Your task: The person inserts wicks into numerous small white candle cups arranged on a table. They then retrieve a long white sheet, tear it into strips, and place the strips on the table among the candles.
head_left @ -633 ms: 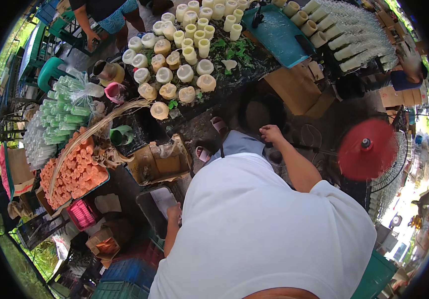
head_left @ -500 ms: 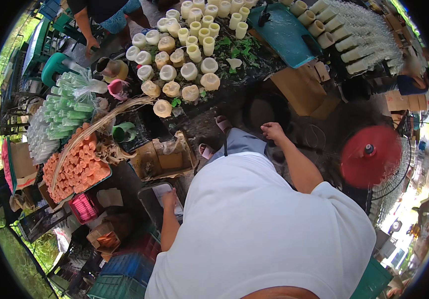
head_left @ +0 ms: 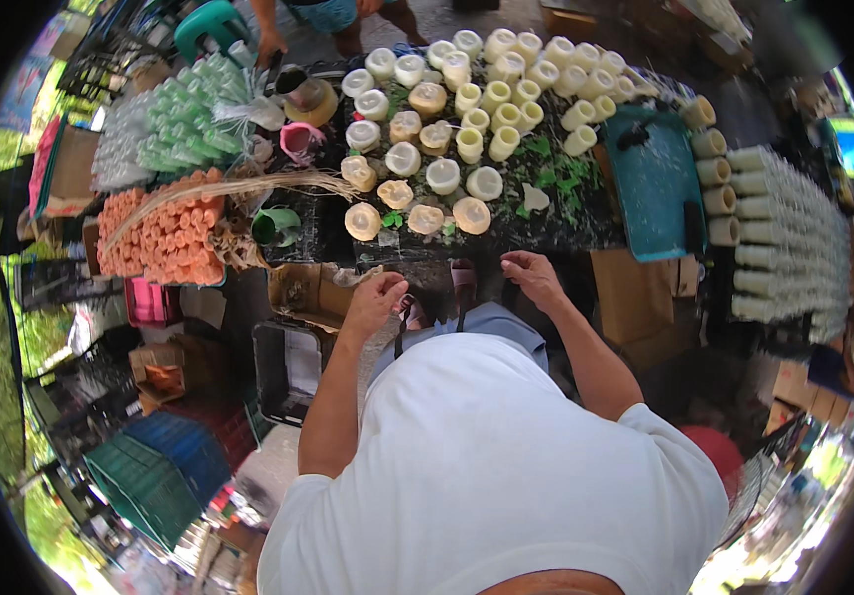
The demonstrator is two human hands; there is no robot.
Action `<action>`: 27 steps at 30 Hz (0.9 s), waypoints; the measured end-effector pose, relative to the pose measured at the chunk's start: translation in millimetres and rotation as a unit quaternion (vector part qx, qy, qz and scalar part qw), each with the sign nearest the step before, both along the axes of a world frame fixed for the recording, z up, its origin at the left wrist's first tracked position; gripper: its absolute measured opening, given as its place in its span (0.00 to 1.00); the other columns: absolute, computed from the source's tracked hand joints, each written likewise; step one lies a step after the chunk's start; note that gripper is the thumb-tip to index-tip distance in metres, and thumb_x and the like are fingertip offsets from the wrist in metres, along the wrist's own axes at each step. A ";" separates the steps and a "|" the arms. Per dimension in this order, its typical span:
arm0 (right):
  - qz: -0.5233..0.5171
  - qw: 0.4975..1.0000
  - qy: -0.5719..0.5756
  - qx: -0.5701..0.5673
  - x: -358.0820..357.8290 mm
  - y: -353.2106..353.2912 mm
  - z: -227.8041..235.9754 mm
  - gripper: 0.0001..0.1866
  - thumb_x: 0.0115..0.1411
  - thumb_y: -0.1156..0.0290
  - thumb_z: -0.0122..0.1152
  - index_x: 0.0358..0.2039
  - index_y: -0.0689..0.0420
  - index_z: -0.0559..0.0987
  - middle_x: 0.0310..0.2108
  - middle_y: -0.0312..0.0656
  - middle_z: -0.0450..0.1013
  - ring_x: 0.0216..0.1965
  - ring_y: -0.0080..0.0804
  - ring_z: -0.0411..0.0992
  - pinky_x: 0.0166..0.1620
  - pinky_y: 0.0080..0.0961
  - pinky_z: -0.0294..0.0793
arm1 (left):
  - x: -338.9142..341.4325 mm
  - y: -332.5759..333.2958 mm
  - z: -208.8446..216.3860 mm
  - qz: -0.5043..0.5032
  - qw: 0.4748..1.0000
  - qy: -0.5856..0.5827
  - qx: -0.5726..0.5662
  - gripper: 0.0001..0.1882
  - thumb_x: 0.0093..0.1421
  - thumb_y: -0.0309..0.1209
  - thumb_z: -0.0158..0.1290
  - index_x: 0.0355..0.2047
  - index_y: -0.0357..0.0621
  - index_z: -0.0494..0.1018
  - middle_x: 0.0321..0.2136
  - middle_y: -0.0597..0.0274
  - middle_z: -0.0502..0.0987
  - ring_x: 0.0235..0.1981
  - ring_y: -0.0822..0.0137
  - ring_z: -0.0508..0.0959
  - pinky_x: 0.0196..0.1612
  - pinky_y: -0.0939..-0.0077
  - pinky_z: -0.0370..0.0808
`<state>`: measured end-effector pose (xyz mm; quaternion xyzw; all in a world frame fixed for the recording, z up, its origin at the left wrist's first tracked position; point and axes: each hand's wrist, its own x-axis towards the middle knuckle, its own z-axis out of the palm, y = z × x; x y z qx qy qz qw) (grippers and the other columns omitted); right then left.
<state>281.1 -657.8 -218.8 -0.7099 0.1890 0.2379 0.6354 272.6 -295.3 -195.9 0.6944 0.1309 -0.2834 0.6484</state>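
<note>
Head cam, fisheye, looks steeply down, close.

Cups (head_left: 444, 176) on table (head_left: 556, 213), tray (head_left: 657, 183) right.

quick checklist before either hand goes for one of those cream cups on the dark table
1. Left hand free: cannot tell; the fingers are curled and may hide something small.
2. Right hand free: ok; fingers spread, nothing in it.
3. Hands near the dark table: ok; both hover at its near edge.
4. Nearest cream cups reachable: ok; the front row lies just beyond the hands, with no obstruction between.
5. Cups standing steady: cannot tell; several in the front row look tipped on their sides.
6. Other person clear: ok; they stand at the far side, by the green stool.
</note>
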 end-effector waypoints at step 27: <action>0.585 0.802 -0.108 0.053 -2.9 337.4 34.5 0.11 0.61 0.71 0.69 0.42 0.64 0.84 0.30 0.34 0.79 0.31 0.19 0.74 0.39 0.17 0.74 | -398.0 131.2 60.2 0.386 0.846 0.059 0.362 0.29 0.61 0.44 0.62 0.56 0.37 0.75 0.48 0.43 0.80 0.48 0.48 0.82 0.51 0.58 0.78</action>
